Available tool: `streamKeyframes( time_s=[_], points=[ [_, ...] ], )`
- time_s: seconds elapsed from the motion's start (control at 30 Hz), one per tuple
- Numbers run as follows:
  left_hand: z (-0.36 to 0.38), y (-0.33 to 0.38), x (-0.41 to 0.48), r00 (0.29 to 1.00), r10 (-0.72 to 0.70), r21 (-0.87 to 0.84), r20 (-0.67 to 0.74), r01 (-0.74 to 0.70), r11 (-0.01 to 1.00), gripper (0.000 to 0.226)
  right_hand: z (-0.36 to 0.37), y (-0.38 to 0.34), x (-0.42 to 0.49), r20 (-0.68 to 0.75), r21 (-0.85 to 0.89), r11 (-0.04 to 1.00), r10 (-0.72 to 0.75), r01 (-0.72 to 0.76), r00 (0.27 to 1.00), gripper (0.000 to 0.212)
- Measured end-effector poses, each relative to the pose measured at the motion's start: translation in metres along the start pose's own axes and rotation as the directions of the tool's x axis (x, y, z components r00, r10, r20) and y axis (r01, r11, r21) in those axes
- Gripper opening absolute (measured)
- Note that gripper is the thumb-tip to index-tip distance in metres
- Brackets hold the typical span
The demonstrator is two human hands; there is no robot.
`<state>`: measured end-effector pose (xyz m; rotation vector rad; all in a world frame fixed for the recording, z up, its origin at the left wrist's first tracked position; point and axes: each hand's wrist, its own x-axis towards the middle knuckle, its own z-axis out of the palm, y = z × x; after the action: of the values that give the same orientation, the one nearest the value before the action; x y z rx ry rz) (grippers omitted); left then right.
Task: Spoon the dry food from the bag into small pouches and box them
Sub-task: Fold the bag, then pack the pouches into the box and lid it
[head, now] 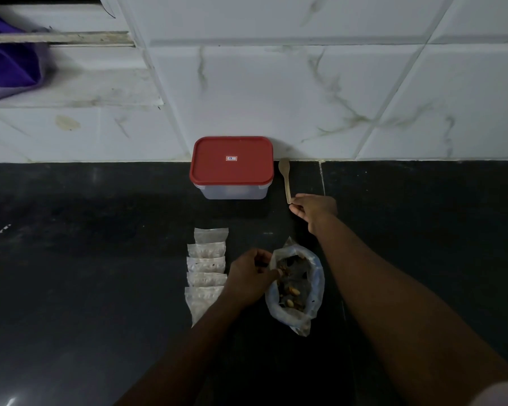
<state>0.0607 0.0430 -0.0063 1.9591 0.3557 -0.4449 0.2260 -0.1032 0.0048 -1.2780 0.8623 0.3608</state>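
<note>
- Black counter (100, 259) runs up to a white marbled tile wall (276, 92).
- Clear box (232, 192) with a red lid (231, 161) on stands against that wall.
- Open plastic bag (298, 284) holds mixed dry food (292, 284); left hand (251, 278) pinches its rim.
- Small pouches (207, 269) overlap in a row just left of the bag.
- Right hand (313, 208) pinches the wooden spoon (286, 178) by its handle end, beside the box.

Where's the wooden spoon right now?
In the head view the wooden spoon lies on the dark counter right of the red-lidded box, bowl toward the tiled wall, handle end pinched by the right hand.
</note>
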Motion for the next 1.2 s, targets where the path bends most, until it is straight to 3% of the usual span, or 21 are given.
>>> streamKeyframes(
  time_s=[0.17,0.47,0.63,0.77,0.93,1.2],
  points=[
    [0.0,0.002,-0.001,1.0,-0.004,-0.007,-0.002,0.004,1.0,0.028,-0.011,0.006,-0.008,0.012,-0.05,0.998,-0.028,0.029,1.0,0.021],
    [0.002,0.003,-0.003,0.999,-0.043,-0.026,-0.01,0.043,0.999,0.029,-0.062,0.035,-0.059,0.154,-0.454,0.84,-0.253,0.296,0.955,0.015],
    [0.001,0.006,-0.002,0.986,-0.161,-0.142,0.044,0.166,0.976,0.021,-0.106,0.065,-0.081,0.135,-0.467,0.851,-0.199,0.24,0.971,0.029],
    [-0.001,0.013,-0.009,0.949,-0.276,-0.287,0.15,0.309,0.907,0.022,-0.125,0.082,-0.096,0.097,-0.433,0.898,-0.041,0.079,0.994,0.03],
    [-0.001,0.021,-0.025,0.951,-0.254,-0.339,0.178,0.302,0.891,0.019,-0.13,0.083,-0.117,0.181,-0.407,0.913,0.089,-0.008,0.979,0.024],
    [0.004,0.019,-0.037,0.98,-0.184,-0.315,0.074,0.198,0.928,0.022,-0.13,0.076,-0.132,0.148,-0.478,0.862,-0.11,0.168,0.983,0.021]
  ],
)
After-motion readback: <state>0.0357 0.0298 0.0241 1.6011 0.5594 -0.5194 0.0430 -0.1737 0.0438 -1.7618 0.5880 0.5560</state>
